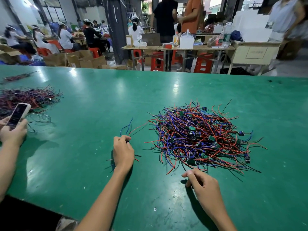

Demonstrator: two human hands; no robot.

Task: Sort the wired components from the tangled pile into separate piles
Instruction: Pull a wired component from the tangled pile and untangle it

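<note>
Wires of the tangled pile (200,137) lie on the green table (100,100) just ahead of the right hand (202,184) (curled, seemingly holding nothing), the nearer one, while the left hand (123,151) grips one wired component (129,129) beside it

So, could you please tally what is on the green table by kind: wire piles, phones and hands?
Wire piles: 3, the big tangle, a pile at left, a small one behind
Phones: 1
Hands: 3
Total: 7
</note>
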